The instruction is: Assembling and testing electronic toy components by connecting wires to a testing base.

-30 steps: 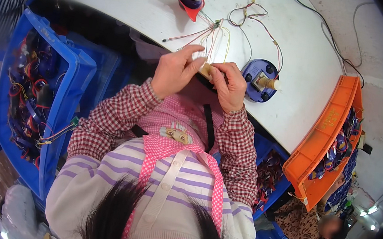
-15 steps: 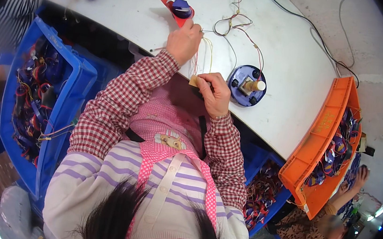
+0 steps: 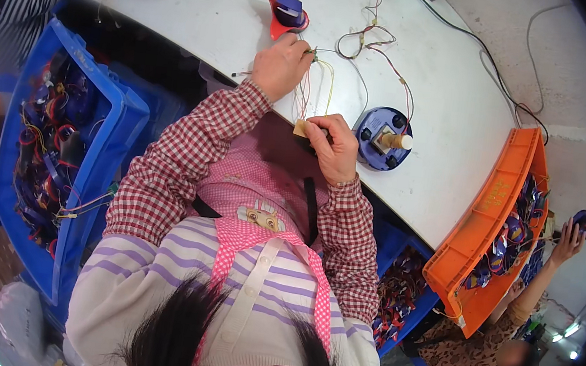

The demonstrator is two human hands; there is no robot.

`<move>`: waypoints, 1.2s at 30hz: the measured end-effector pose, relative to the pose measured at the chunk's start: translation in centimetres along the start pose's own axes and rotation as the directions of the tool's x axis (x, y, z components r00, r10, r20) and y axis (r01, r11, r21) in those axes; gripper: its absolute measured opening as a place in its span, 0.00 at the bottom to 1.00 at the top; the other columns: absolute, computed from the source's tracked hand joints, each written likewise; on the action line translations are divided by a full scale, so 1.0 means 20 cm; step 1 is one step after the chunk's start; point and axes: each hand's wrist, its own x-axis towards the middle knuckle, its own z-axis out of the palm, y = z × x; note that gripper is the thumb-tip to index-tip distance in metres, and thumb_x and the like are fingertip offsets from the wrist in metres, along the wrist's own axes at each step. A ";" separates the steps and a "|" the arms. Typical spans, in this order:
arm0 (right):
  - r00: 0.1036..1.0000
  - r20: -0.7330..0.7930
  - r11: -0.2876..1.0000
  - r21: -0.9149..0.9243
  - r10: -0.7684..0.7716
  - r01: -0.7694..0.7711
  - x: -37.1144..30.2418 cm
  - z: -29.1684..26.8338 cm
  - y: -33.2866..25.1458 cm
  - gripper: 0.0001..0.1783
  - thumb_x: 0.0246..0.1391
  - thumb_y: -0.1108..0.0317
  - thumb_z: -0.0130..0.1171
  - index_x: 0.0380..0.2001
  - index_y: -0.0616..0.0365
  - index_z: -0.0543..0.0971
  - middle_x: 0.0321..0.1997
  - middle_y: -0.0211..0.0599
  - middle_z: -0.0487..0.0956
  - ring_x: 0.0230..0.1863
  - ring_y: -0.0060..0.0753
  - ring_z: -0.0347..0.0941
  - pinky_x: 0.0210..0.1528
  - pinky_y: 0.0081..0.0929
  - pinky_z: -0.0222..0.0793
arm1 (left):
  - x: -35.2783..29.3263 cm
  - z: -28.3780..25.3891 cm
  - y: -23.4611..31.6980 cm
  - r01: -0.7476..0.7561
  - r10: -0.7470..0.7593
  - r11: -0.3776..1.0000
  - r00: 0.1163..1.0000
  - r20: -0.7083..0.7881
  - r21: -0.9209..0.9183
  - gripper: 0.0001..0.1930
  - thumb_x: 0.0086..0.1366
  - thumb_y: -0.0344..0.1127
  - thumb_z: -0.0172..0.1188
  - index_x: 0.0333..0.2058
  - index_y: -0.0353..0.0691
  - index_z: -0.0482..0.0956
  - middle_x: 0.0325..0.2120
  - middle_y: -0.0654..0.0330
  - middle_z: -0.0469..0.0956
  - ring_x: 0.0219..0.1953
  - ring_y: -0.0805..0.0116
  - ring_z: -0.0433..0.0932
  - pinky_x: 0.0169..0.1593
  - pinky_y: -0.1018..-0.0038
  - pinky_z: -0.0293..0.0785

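Note:
My left hand [image 3: 282,66] is closed at the table edge, its fingertips pinching a small green circuit board [image 3: 313,53] with thin wires on it. Pink and yellow wires [image 3: 330,90] hang from there toward my right hand [image 3: 335,146]. That hand grips a small tan, flat piece with a dark part [image 3: 302,128] over the table's front edge; the fingers partly cover it. Just beyond my left hand lies a red pointed part with a blue rounded body [image 3: 289,10]. Right of my right hand stands a round blue unit with a white knob [image 3: 385,139].
Red and black cables [image 3: 367,40] coil across the white table [image 3: 451,129]. A blue crate [image 3: 91,182] of wired parts stands at left, an orange crate [image 3: 478,211] at right, and another blue bin [image 3: 407,319] below the table. A co-worker's hand [image 3: 569,242] holds a dark blue part.
The red and blue part now sits slightly apart from my left fingers, where the circuit board shows. My right hand keeps its grip. The co-worker's hand has risen with a part.

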 end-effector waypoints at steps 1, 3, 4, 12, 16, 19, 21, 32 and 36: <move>1.000 0.005 1.000 -0.002 0.000 0.000 0.01 0.00 0.00 0.05 0.52 0.75 0.59 0.33 0.64 0.78 0.30 0.32 0.72 0.24 0.20 0.64 0.27 0.14 0.60 | 0.01 0.00 0.00 0.005 -0.005 1.000 1.000 -0.002 -0.001 0.08 0.58 0.38 0.58 0.33 0.41 0.79 0.29 0.62 0.73 0.25 0.63 0.74 0.28 0.73 0.71; 1.000 0.019 0.999 -0.032 -0.006 0.007 0.01 0.00 0.00 0.05 0.52 0.74 0.59 0.32 0.64 0.79 0.30 0.32 0.72 0.24 0.20 0.64 0.26 0.13 0.60 | 0.02 0.01 -0.01 0.001 -0.001 1.000 1.000 0.024 -0.001 0.08 0.58 0.37 0.58 0.31 0.40 0.79 0.28 0.62 0.74 0.26 0.64 0.74 0.29 0.73 0.71; 1.000 0.026 0.999 -0.047 -0.009 0.010 0.02 0.00 0.00 0.05 0.52 0.74 0.59 0.32 0.64 0.79 0.30 0.32 0.73 0.24 0.20 0.64 0.26 0.13 0.60 | 0.03 0.02 -0.01 -0.001 0.001 1.000 0.999 0.038 -0.001 0.07 0.58 0.36 0.58 0.31 0.39 0.79 0.28 0.62 0.75 0.26 0.64 0.74 0.29 0.73 0.71; 0.996 0.006 0.996 -0.028 0.087 -0.087 0.03 0.01 -0.02 0.05 0.50 0.72 0.61 0.30 0.63 0.79 0.28 0.33 0.74 0.26 0.25 0.67 0.29 0.18 0.62 | 0.06 0.02 -0.05 0.007 -0.002 0.995 0.999 0.049 -0.097 0.07 0.57 0.35 0.58 0.29 0.37 0.79 0.26 0.61 0.76 0.25 0.65 0.73 0.29 0.73 0.69; 0.992 -0.005 0.992 0.001 0.122 -0.122 0.03 0.02 -0.02 0.06 0.50 0.72 0.61 0.30 0.63 0.79 0.28 0.33 0.74 0.26 0.25 0.67 0.29 0.18 0.63 | 0.06 -0.01 -0.09 -0.021 0.028 0.992 0.998 0.054 -0.125 0.07 0.57 0.34 0.58 0.30 0.37 0.79 0.27 0.61 0.77 0.24 0.65 0.72 0.28 0.74 0.68; 0.993 0.013 0.993 -0.014 0.121 -0.121 0.03 0.01 -0.01 0.06 0.53 0.72 0.59 0.31 0.64 0.79 0.30 0.31 0.73 0.24 0.21 0.66 0.27 0.14 0.62 | 0.05 -0.05 -0.08 0.030 -0.018 0.988 0.997 0.079 -0.154 0.09 0.56 0.35 0.59 0.31 0.35 0.79 0.26 0.61 0.77 0.24 0.66 0.71 0.29 0.74 0.68; 0.993 0.015 0.993 -0.016 0.117 -0.117 0.03 0.01 0.00 0.06 0.54 0.72 0.59 0.32 0.65 0.78 0.31 0.31 0.73 0.24 0.19 0.65 0.26 0.13 0.62 | 0.04 -0.07 -0.08 0.042 -0.028 0.986 0.996 0.087 -0.161 0.09 0.56 0.35 0.59 0.31 0.35 0.79 0.26 0.61 0.77 0.24 0.66 0.71 0.29 0.74 0.68; 0.996 0.021 0.996 -0.014 0.083 -0.083 0.04 0.00 0.02 0.07 0.54 0.71 0.59 0.33 0.64 0.78 0.31 0.31 0.73 0.23 0.19 0.66 0.25 0.13 0.62 | 0.14 -0.24 -0.10 0.671 -0.551 0.559 0.739 0.387 -0.487 0.18 0.64 0.46 0.51 0.33 0.34 0.77 0.22 0.62 0.72 0.17 0.77 0.67 0.18 0.83 0.61; 0.981 0.027 0.979 0.050 0.195 -0.196 0.04 -0.01 0.02 0.07 0.54 0.71 0.59 0.33 0.64 0.78 0.31 0.30 0.73 0.23 0.19 0.66 0.25 0.12 0.62 | 0.20 -0.24 -0.17 0.716 -0.597 0.473 0.689 0.411 -0.514 0.21 0.66 0.49 0.48 0.36 0.34 0.76 0.23 0.62 0.71 0.15 0.80 0.64 0.15 0.86 0.57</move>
